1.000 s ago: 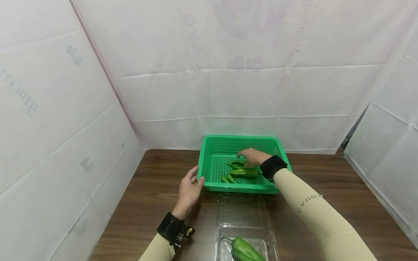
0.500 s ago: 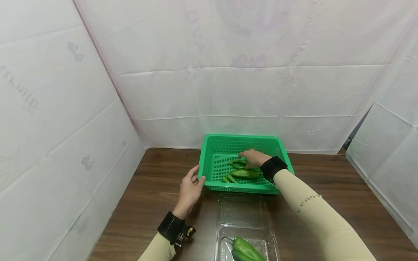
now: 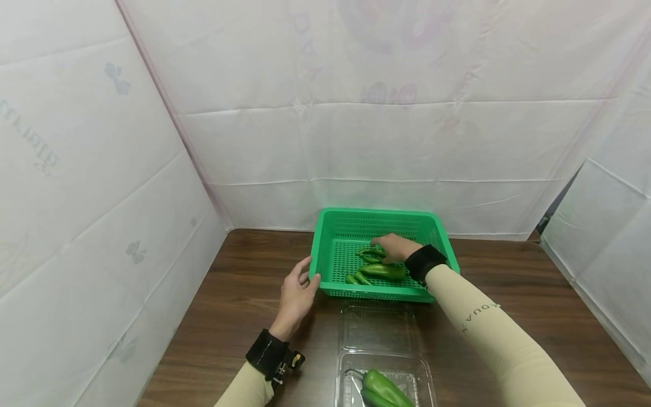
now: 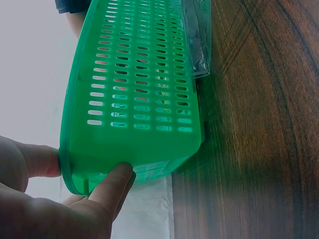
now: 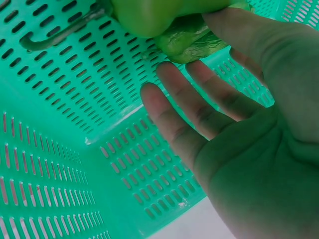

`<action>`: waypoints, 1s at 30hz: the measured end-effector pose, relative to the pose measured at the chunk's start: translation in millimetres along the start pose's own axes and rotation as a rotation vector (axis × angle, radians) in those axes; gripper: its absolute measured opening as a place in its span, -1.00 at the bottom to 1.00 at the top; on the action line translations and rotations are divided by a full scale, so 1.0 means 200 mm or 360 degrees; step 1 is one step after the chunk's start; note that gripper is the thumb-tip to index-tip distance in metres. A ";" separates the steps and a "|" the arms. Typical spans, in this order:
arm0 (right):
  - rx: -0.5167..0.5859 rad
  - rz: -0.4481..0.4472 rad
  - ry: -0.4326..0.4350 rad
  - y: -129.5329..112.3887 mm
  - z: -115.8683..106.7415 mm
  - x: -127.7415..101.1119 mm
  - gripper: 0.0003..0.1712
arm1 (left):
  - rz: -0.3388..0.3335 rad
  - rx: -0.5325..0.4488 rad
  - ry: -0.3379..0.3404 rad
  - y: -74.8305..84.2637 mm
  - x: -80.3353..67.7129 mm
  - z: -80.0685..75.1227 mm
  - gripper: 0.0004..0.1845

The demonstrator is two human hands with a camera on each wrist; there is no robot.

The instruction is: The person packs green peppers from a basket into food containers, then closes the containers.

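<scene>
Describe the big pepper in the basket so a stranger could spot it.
On the table, find the green basket. Inside, the big pepper lies between the thin peppers beside the right hand and the small peppers nearer the front. It is the thickest one in view there.

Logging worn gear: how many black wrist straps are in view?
2: the left strap, outside the green basket at its near left; the right strap, over its right side. None seem hidden.
</scene>
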State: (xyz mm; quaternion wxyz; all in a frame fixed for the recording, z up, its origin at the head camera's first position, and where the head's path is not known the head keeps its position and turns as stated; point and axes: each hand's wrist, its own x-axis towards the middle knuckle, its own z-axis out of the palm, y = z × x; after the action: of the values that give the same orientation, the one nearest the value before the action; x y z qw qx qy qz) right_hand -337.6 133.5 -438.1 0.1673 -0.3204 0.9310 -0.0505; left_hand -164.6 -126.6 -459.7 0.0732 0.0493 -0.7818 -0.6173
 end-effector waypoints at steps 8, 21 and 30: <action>0.0002 0.0011 -0.0012 0.01 0.02 0.00 -0.30 | 0.0007 0.0003 -0.0002 0.00 -0.01 0.01 -0.44; 0.0050 0.0030 0.0009 0.00 0.03 -0.01 -0.33 | -0.0003 0.0011 -0.0004 0.01 -0.02 0.01 -0.43; 0.0003 -0.0015 0.0038 0.01 0.04 -0.02 -0.33 | 0.0002 -0.0002 -0.0011 0.01 -0.02 0.01 -0.43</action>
State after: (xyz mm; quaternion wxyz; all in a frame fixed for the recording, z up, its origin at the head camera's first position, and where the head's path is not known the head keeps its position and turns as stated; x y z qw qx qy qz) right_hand -334.3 137.4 -444.5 0.1561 -0.3240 0.9314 -0.0559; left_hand -161.6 -123.4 -458.6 0.0707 0.0467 -0.7817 -0.6178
